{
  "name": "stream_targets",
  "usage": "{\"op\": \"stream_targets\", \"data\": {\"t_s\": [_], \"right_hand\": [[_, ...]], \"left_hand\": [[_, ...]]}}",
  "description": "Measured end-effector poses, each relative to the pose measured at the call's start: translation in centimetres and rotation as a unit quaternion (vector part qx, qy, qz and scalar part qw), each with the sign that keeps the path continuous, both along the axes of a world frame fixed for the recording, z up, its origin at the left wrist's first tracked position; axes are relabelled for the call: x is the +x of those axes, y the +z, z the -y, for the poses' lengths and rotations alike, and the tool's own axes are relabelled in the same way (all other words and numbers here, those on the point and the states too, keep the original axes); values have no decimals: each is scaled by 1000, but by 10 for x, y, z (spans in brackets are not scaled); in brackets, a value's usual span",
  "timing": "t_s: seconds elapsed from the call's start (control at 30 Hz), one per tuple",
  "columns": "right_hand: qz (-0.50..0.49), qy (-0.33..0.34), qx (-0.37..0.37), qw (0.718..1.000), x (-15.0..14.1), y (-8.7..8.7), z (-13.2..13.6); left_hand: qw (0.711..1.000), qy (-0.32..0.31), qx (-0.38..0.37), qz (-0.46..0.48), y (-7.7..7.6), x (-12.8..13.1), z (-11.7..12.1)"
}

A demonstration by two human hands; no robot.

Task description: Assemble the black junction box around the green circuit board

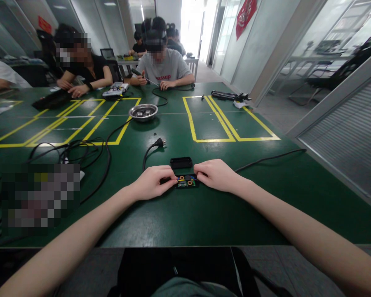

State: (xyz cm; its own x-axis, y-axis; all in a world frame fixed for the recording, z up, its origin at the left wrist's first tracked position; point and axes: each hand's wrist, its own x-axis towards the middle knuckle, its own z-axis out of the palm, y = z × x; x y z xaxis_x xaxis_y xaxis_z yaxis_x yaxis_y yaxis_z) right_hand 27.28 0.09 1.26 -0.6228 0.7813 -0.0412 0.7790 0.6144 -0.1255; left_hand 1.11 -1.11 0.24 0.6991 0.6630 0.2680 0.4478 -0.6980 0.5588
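Note:
A small open black case holds a circuit board [186,181] with copper-wound coils, lying on the table in front of me. My left hand [151,182] is closed at the case's left end, its thumb and fingers pinched on the black power cord there. The cord's plug [159,142] lies just beyond that hand. At the right end, where blue wire shows, my right hand [215,175] is closed in a pinch on a black cable [272,158] that trails off rightward; the fingers hide the exact grip. A black case cover [181,162], hollow side up, rests just behind the board.
A metal bowl [143,112] with metal parts stands further back. Tangled black cables [80,150] lie on the left beside a blurred-out item [41,198]. Yellow tape [214,140] marks the green table [173,222]. Across it, a person [165,68] holds a screwdriver; others sit nearby.

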Motion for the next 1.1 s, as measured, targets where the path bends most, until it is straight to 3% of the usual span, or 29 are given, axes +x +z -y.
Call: {"op": "stream_targets", "data": {"t_s": [0.23,0.6,0.8,0.93,1.1], "right_hand": [[-17,9,4,1000,-2,-4,-2],[3,-72,5,997,-16,-2,1],[-17,-129,10,991,-20,-5,1],[-105,-146,51,982,-16,-13,-2],[-200,-55,59,976,-4,-23,-11]], "left_hand": [[1000,15,-20,-5,2,1,-1],[991,83,-98,27,1,5,-1],[997,68,-34,28,0,4,-4],[996,82,13,14,0,1,-5],[995,77,52,-38,-1,-9,-11]]}}
